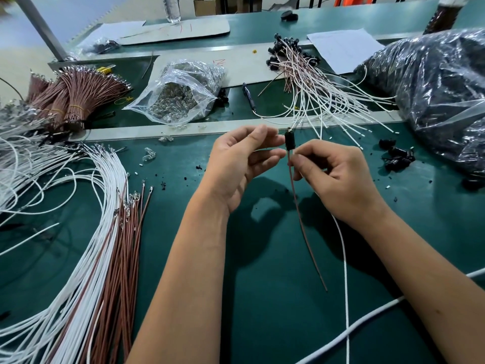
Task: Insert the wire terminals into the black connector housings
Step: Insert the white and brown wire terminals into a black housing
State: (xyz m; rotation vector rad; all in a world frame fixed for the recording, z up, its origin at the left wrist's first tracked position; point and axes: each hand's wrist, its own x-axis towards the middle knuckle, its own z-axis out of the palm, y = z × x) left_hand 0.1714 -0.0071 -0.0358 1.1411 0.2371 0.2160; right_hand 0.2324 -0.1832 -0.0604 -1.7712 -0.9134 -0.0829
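At frame centre, your left hand (pixel 245 156) grips the housing (pixel 289 139) with fingertips, palm up, while your right hand (pixel 333 174) pinches the white wire (pixel 346 271) just below it.

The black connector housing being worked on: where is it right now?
In the head view, the black connector housing sits just above centre, held between the left hand and the right hand, with a brown wire hanging below it.

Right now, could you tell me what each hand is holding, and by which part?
The left hand pinches the small black plastic connector housing by its side; the right hand pinches the thin white wire near its tip, below the housing.
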